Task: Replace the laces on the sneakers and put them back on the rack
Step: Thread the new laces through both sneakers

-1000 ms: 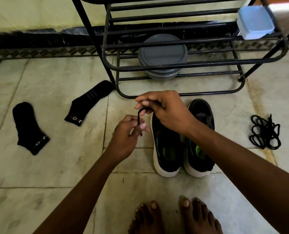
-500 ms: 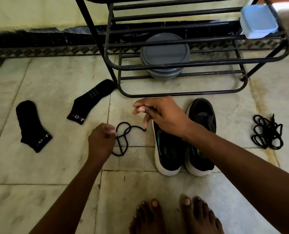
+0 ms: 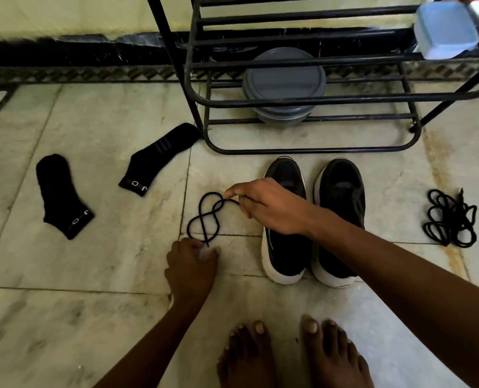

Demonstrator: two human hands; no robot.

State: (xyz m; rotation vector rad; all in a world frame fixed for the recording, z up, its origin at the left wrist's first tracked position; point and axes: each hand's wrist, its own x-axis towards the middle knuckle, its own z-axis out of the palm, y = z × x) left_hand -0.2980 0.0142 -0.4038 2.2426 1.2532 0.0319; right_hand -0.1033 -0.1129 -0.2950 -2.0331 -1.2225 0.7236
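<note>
Two black sneakers with white soles stand side by side on the floor, the left sneaker point(image 3: 284, 247) and the right sneaker point(image 3: 340, 208), toes toward the black metal rack point(image 3: 311, 148). A black lace point(image 3: 204, 218) lies looped on the tiles left of the shoes. My right hand point(image 3: 272, 207) reaches over the left sneaker and pinches the lace's upper end. My left hand point(image 3: 190, 266) pinches its lower end near the floor. A second bundle of black laces point(image 3: 450, 218) lies to the right.
Two black socks point(image 3: 61, 196) point(image 3: 160, 158) lie on the floor at left. A grey round lidded container point(image 3: 284, 85) sits under the rack, and a light blue box point(image 3: 445, 29) rests on a shelf at right. My bare feet point(image 3: 294, 357) are near the bottom edge.
The lace has come away from the left sneaker and now lies stretched in loops on the floor. My left hand moved down and toward me; my right hand lowered.
</note>
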